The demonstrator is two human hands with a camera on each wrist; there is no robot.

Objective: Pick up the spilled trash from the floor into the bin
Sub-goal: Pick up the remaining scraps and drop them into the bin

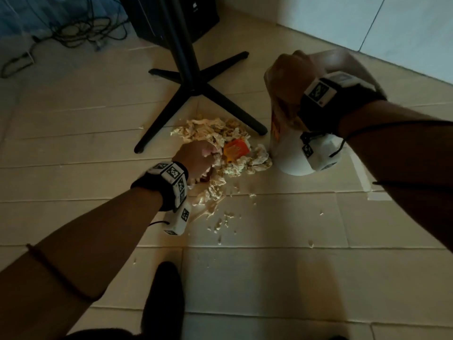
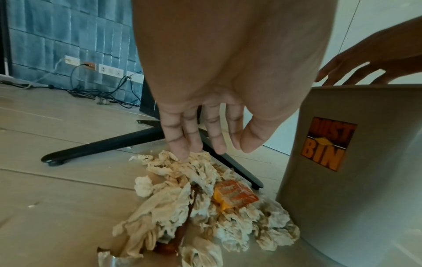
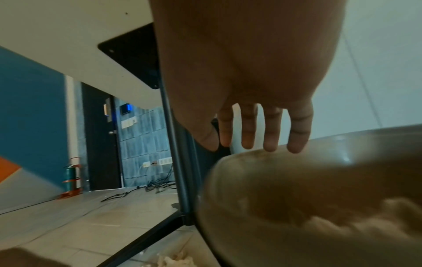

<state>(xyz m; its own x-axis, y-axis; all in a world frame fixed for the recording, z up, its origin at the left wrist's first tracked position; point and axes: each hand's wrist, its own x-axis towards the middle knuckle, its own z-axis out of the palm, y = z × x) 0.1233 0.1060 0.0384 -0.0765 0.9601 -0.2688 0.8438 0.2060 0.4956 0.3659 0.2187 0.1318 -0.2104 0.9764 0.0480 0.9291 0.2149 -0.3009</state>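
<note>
A heap of crumpled, stained tissue (image 1: 220, 136) (image 2: 182, 198) lies on the tiled floor, with an orange packet (image 1: 236, 150) (image 2: 235, 195) in it. My left hand (image 1: 201, 155) (image 2: 212, 144) reaches down into the heap with fingers straight, one fingertip touching the tissue, holding nothing. The pale bin (image 1: 291, 158) (image 2: 365, 198) marked "DUST BIN" stands upright just right of the heap. My right hand (image 1: 291, 67) (image 2: 356, 72) (image 3: 262, 144) hovers over the bin's mouth, fingers straight and spread, empty. Some tissue (image 3: 342, 225) lies inside the bin.
A black table stand (image 1: 196, 89) spreads its legs right behind the heap. Small tissue scraps (image 1: 225, 222) are scattered toward me. Cables (image 1: 73, 33) and a black box (image 1: 186, 15) sit at the back. My dark shoe (image 1: 166, 298) is near the bottom.
</note>
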